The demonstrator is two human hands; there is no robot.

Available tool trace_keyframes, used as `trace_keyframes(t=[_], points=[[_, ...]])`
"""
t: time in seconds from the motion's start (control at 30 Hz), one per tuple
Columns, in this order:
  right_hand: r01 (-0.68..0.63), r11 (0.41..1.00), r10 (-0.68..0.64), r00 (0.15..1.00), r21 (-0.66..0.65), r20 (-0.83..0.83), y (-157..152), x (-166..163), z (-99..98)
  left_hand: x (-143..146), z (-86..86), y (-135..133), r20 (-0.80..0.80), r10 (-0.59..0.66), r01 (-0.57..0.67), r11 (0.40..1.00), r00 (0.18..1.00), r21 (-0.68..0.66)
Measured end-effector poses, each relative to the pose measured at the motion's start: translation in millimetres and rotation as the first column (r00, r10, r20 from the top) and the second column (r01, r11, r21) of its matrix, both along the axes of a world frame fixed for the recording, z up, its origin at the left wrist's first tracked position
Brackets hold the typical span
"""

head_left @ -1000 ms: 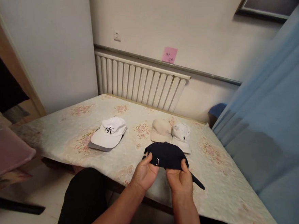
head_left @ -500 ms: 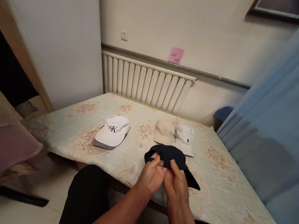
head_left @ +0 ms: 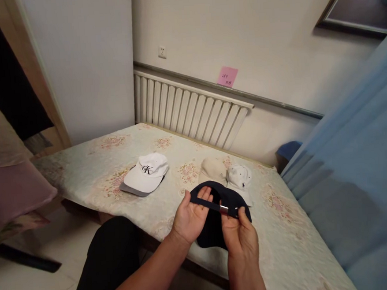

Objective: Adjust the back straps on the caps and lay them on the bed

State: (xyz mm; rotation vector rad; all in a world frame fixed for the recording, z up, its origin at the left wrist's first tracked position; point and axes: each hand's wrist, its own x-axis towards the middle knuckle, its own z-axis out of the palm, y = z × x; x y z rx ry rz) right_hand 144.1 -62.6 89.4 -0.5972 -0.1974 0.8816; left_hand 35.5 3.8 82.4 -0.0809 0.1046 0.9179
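Observation:
Both hands hold a dark navy baseball cap [head_left: 230, 197] above the near edge of the bed, its back strap with a metal buckle [head_left: 223, 209] facing me. My left hand [head_left: 192, 218] grips the cap's left side, thumb by the strap and fingers passing behind it into the back opening. My right hand [head_left: 240, 232] pinches the strap's right end near the buckle between thumb and fingers. Behind the navy cap lie a beige cap [head_left: 212, 169] and a white cap with a small dark logo [head_left: 238, 176], both partly hidden by it.
To the left, a white cap with black letters [head_left: 149, 170] rests over a grey cap [head_left: 135, 192]. A floral cover [head_left: 92, 169] spreads over the bed. A radiator [head_left: 184, 108] stands along the far side; a blue curtain [head_left: 353, 160] hangs at right. My knee [head_left: 114, 243] is at the near edge.
The navy cap has been turned so its back strap faces me and its brim no longer points right. My hands have moved apart, the right one shifting right along the strap.

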Motion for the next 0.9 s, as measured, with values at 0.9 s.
trace_keyframes(t=[0.9], points=[[-0.062,0.998,0.063,0.987,0.008,-0.150,-6,13,0.4,-8,3.7,12,-0.053,0.021,-0.021,1.000,0.998,0.011]])
